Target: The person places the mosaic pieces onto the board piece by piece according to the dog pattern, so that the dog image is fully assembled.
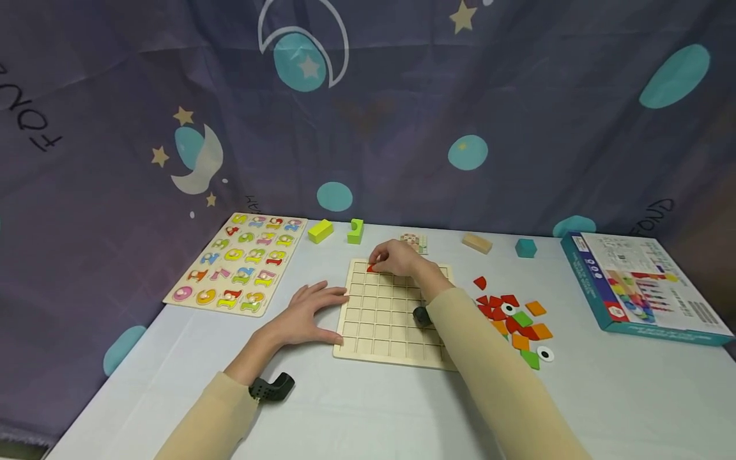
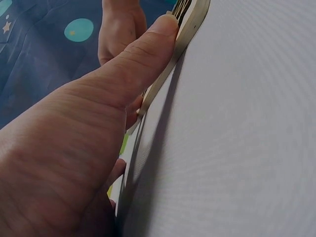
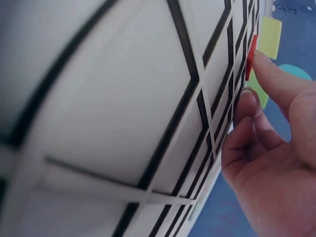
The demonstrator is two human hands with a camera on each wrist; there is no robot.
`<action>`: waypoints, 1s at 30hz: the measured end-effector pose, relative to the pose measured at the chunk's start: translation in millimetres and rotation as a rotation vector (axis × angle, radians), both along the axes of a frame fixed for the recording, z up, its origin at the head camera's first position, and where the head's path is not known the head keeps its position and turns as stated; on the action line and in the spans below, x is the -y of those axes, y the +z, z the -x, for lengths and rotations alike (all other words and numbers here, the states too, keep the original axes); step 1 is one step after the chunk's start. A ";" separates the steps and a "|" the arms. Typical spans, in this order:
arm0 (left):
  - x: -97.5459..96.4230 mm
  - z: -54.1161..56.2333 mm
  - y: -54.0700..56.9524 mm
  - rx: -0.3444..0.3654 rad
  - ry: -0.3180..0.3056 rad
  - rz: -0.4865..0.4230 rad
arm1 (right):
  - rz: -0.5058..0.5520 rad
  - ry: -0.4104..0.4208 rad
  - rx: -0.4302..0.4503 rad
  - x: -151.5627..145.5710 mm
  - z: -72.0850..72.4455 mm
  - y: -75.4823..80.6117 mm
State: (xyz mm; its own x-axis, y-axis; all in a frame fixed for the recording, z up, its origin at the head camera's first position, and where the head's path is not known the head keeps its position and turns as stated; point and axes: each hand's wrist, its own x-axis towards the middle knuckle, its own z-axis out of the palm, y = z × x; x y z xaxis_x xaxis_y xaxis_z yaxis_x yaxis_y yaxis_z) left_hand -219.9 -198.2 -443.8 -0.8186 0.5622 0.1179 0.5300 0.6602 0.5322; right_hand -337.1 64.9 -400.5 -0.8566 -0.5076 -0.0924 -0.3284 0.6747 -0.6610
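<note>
A pale wooden grid board [image 1: 382,313] lies flat on the table. My right hand [image 1: 397,259] is over its far left part, fingers curled, with the fingertips at a small red piece [image 1: 371,268] in the far row. From the right wrist the red piece [image 3: 251,58] shows low against the grid, one fingertip on it and another close beside it. My left hand [image 1: 307,316] is spread at the board's left side, thumb and fingers along the edge. In the left wrist view its thumb [image 2: 153,42] touches the board's rim.
Right of the board lie loose red, orange and green pieces [image 1: 520,343] and white rings. A number puzzle [image 1: 213,262] lies at left. Behind stand yellow-green blocks [image 1: 321,231], a small picture card [image 1: 422,244], a wooden block [image 1: 476,243] and a teal cube [image 1: 526,248]. A box [image 1: 650,281] sits far right.
</note>
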 end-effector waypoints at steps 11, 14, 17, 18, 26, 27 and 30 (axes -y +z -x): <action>1.1 -5.0 0.7 0.032 0.020 -0.001 | 0.050 0.059 -0.048 -23.6 -12.4 18.5; 1.2 -5.1 1.1 0.025 0.017 -0.003 | 0.062 0.067 -0.055 -34.2 -17.1 27.5; 1.7 -5.0 1.4 0.022 0.016 -0.007 | 0.065 0.076 -0.066 -44.6 -23.4 34.1; 1.8 -5.0 1.6 0.022 0.016 -0.007 | 0.067 0.078 -0.072 -47.8 -25.6 35.7; 0.7 -5.0 3.0 0.024 0.015 -0.017 | 0.087 0.079 -0.135 -77.3 -44.3 45.6; 0.4 -4.9 3.0 0.026 0.016 -0.020 | 0.079 0.074 -0.138 -82.1 -46.3 46.5; 0.2 -4.4 3.4 0.022 0.014 -0.020 | 0.054 0.048 -0.143 -95.8 -52.9 49.2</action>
